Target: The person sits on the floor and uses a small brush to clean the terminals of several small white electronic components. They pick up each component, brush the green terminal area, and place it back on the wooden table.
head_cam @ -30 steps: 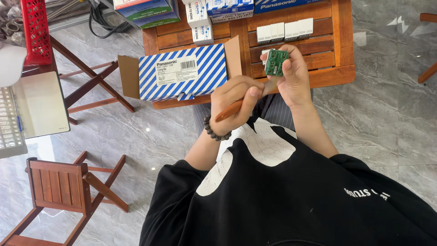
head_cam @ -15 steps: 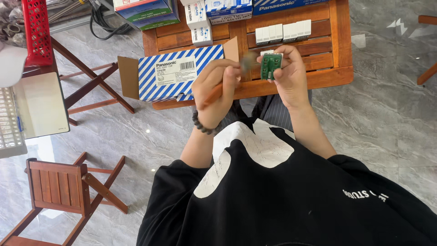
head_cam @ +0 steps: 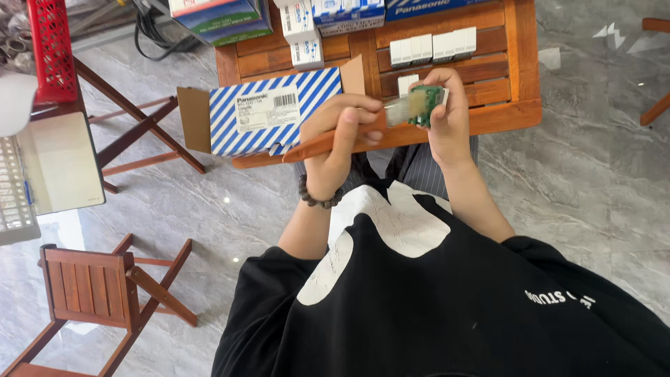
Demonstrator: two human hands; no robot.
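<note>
The small green part (head_cam: 424, 105) sits in the right hand (head_cam: 447, 115), just above the near edge of the wooden table (head_cam: 520, 70). The fingers of that hand curl around it, thumb on the side towards the person, so the part is clasped upright with a pale piece showing at its left end. The left hand (head_cam: 342, 136) is just beside it, fist closed around an orange-handled tool (head_cam: 328, 144) that lies slanted along the near edge, its handle end pointing towards the near left corner and its tip reaching the part. A dark bead bracelet (head_cam: 317, 199) rings the left wrist.

Behind the left hand, on the table's left side, lies a blue-and-white striped box (head_cam: 272, 112) with its brown flaps open. Farther back, near the middle, rows of white switch parts (head_cam: 433, 47) rest on the slats, and more cartons (head_cam: 223, 17) line the far edge. On the marble floor to the left stand folding wooden stools (head_cam: 91, 286) and a red crate (head_cam: 50, 49).
</note>
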